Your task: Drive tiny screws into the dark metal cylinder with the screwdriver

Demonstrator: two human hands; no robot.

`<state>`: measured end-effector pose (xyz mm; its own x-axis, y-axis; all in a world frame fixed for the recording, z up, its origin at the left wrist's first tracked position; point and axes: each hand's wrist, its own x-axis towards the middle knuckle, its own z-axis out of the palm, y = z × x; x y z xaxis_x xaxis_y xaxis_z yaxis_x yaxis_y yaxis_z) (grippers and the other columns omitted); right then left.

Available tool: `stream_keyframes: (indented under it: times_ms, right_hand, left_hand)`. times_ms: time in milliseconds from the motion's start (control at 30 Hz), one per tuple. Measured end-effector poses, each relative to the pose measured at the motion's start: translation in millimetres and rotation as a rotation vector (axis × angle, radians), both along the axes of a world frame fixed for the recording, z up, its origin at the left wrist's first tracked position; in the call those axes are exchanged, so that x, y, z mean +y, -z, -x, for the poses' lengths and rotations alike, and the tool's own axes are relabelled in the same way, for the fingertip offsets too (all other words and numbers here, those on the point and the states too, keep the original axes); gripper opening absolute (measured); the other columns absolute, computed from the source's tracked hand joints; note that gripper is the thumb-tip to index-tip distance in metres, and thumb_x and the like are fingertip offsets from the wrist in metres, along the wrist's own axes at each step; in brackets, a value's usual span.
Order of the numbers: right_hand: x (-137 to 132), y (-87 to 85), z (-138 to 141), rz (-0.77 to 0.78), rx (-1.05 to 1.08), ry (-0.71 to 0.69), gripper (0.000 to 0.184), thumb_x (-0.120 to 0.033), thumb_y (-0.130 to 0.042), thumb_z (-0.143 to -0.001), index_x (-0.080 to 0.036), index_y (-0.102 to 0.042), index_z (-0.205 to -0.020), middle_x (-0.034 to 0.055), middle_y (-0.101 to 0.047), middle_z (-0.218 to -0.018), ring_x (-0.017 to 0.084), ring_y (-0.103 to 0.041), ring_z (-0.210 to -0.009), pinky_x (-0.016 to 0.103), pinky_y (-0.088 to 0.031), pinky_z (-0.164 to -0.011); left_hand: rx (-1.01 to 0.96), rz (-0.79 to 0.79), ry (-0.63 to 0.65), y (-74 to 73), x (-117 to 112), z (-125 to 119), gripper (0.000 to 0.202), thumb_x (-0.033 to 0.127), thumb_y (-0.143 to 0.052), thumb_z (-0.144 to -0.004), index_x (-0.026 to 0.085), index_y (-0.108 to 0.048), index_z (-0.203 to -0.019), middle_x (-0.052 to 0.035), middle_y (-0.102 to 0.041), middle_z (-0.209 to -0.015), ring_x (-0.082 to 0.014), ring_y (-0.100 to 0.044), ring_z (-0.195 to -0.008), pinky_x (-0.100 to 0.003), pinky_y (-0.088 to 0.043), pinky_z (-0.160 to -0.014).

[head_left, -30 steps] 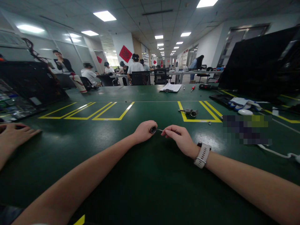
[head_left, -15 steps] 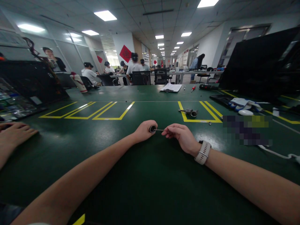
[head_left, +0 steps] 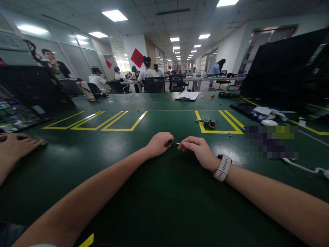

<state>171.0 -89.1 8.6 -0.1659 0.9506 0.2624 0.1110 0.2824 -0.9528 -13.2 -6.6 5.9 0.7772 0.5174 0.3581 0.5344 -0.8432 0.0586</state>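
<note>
My left hand (head_left: 157, 144) is closed around a small dark round part (head_left: 168, 143) just above the green table (head_left: 159, 202). A thin metal tool (head_left: 175, 143) is pinched in my right hand (head_left: 197, 151), and its tip reaches into the round part. A pale watch sits on my right wrist. Both hands meet at the middle of the table, close to its surface.
A metal part (head_left: 208, 123) lies inside a yellow-taped box ahead. Another person's hand (head_left: 15, 146) rests at the left edge. Dark monitors stand left and right, gloves (head_left: 264, 112) and a white cable (head_left: 303, 167) lie right, and a clipboard (head_left: 187, 95) lies farther back. People sit at distant desks.
My hands have stayed together with only small shifts; the round part has turned slightly in my left hand. The other person's hand at the left has barely moved.
</note>
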Motion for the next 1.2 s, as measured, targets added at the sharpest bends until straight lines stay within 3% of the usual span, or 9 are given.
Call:
stream_keyframes:
  times_ms: [200,400,600,700,867,1033,1200]
  right_hand:
    - [8.0,5.0,-2.2,0.193,0.292,-0.034,0.013,-0.023,-0.056,-0.074,-0.015,-0.066,-0.071,0.0053,-0.069,-0.072,0.014,-0.057,-0.064,0.031,-0.042,-0.066]
    - [5.9,3.9,-1.0,0.222,0.362,-0.043,0.012,-0.024,-0.058,-0.073,-0.015,-0.065,-0.073,0.0056,-0.07,-0.073,0.014,-0.058,-0.064,0.031,-0.042,-0.066]
    - [-3.9,-1.3,3.0,-0.016,0.076,0.04,0.015,-0.025,-0.054,-0.078,-0.017,-0.066,-0.074,0.004,-0.067,-0.076,0.017,-0.059,-0.073,0.032,-0.045,-0.07]
    - [-5.5,-3.3,4.3,-0.061,-0.051,0.049,0.016,-0.025,-0.054,-0.078,-0.018,-0.067,-0.073,0.0042,-0.067,-0.077,0.017,-0.058,-0.074,0.033,-0.045,-0.07]
    - [1.0,-0.2,1.8,0.055,0.096,-0.006,0.015,-0.024,-0.055,-0.076,-0.016,-0.067,-0.072,0.0049,-0.068,-0.074,0.016,-0.059,-0.07,0.032,-0.044,-0.07]
    - [6.1,2.2,-1.0,0.189,0.294,-0.018,0.013,-0.023,-0.057,-0.073,-0.015,-0.066,-0.07,0.0057,-0.069,-0.073,0.015,-0.058,-0.066,0.031,-0.042,-0.068]
    - [4.3,1.6,-0.7,0.232,0.329,-0.045,0.013,-0.024,-0.058,-0.073,-0.015,-0.066,-0.071,0.0057,-0.07,-0.072,0.015,-0.058,-0.065,0.032,-0.042,-0.069]
  left_hand:
    - [-0.123,0.136,0.064,-0.5,1.2,2.2,0.008,0.008,-0.051,-0.072,0.016,-0.05,-0.069,0.0007,-0.051,-0.069,-0.0116,-0.05,-0.064,-0.023,-0.038,-0.061]
    - [-0.196,0.192,0.078,-0.8,1.0,1.3,0.007,0.011,-0.052,-0.073,0.016,-0.049,-0.067,0.0019,-0.049,-0.066,-0.0106,-0.048,-0.062,-0.022,-0.038,-0.06]
    - [-0.104,0.118,0.004,0.2,1.5,0.9,0.006,0.01,-0.051,-0.072,0.016,-0.051,-0.07,0.0005,-0.051,-0.069,-0.0126,-0.05,-0.065,-0.024,-0.038,-0.06]
    - [-0.048,0.062,0.002,0.5,1.2,0.1,0.007,0.009,-0.05,-0.071,0.016,-0.052,-0.07,-0.0002,-0.052,-0.069,-0.0133,-0.05,-0.064,-0.024,-0.037,-0.059]
    - [-0.042,0.041,0.032,1.3,1.8,0.8,0.008,0.008,-0.049,-0.071,0.016,-0.052,-0.071,-0.0001,-0.051,-0.068,-0.0132,-0.049,-0.063,-0.024,-0.037,-0.059]
    - [-0.123,0.121,0.072,1.7,3.0,2.1,0.008,0.008,-0.05,-0.072,0.016,-0.05,-0.069,0.0004,-0.051,-0.068,-0.0118,-0.049,-0.064,-0.023,-0.038,-0.061]
    - [-0.207,0.172,0.071,1.4,2.8,2.0,0.007,0.01,-0.052,-0.072,0.016,-0.05,-0.068,0.0015,-0.05,-0.067,-0.011,-0.049,-0.063,-0.023,-0.038,-0.06]
